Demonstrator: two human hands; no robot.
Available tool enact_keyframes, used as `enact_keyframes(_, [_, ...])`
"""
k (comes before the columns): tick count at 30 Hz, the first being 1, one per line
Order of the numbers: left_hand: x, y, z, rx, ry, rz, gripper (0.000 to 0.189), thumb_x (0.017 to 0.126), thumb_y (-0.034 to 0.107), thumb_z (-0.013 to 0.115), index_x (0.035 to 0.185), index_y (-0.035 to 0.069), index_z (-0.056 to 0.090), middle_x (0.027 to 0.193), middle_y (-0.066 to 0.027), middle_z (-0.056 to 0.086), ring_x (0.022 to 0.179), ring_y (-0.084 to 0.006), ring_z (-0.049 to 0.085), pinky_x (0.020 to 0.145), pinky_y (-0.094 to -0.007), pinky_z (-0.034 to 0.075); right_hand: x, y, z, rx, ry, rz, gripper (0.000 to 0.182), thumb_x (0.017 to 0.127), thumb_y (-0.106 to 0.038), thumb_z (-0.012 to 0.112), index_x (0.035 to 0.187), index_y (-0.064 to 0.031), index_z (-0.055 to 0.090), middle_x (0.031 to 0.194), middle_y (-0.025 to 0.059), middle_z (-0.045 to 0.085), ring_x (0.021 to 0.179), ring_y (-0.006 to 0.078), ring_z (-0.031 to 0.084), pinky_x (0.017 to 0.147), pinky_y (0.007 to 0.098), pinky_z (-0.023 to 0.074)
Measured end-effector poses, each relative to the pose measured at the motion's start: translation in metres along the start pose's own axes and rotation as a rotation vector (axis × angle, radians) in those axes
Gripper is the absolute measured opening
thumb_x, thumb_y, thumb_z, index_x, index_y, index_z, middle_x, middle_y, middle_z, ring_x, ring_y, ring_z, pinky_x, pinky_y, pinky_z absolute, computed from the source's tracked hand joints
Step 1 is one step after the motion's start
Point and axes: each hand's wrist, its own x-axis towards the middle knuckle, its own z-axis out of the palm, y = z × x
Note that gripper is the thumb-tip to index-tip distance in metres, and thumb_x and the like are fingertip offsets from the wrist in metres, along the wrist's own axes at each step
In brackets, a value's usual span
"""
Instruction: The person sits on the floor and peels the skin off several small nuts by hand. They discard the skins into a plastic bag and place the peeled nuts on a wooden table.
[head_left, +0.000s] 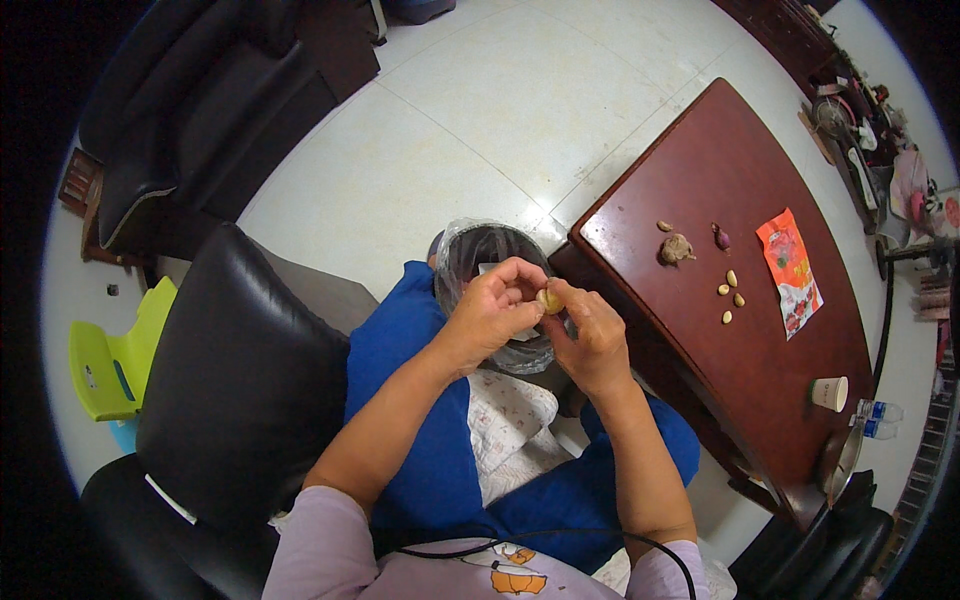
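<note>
My left hand (496, 309) and my right hand (592, 334) meet in front of me. Their fingertips pinch a yellowish garlic clove (550, 301) between them, partly covered by the fingers. Right below is a waste bin (448, 276) lined with a clear plastic bag, with some pale scraps inside. On the reddish-brown wooden table (645, 195) to my right lie a partly broken garlic bulb (677, 249), a single unpeeled clove (664, 225) and a small purple bulb (721, 237). Several pale cloves (732, 278) lie nearer me on the tabletop.
An orange and white packet (789, 271) lies on the table, with a paper cup (829, 394) and a metal bowl (846, 457) at its near right end. Plastic bottles (879, 420) stand beyond. Black sofa seating (247, 375) and a green plastic chair (112, 364) are at left.
</note>
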Motion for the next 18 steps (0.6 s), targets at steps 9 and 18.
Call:
enact_keyframes(9, [0.0017, -0.0028, -0.0045, 0.089, 0.016, 0.018, 0.023, 0.083, -0.001, 0.057, 0.105, 0.006, 0.057, 0.099, -0.0004, 0.059, 0.095, -0.0074, 0.056, 0.086, -0.0221, 0.045, 0.0007, -0.0058, 0.0020, -0.121, -0.037, -0.098, 0.046, 0.066, 0.006, 0.076, 0.109, -0.0006, 0.061, 0.088, 0.0121, 0.067, 0.066, 0.0262, 0.061, 0.059, 0.0346, 0.0490])
enact_keyframes(18, [0.0019, 0.0007, -0.0019, -0.025, 0.029, 0.049, 0.013, 0.090, 0.002, 0.056, 0.103, 0.003, 0.056, 0.102, -0.0045, 0.061, 0.095, -0.0096, 0.058, 0.087, -0.0240, 0.048, -0.0046, -0.0066, 0.0021, 0.189, 0.010, 0.290, 0.042, 0.076, -0.002, 0.078, 0.112, 0.0004, 0.055, 0.098, 0.0161, 0.065, 0.083, 0.0270, 0.070, 0.072, 0.0331, 0.0555])
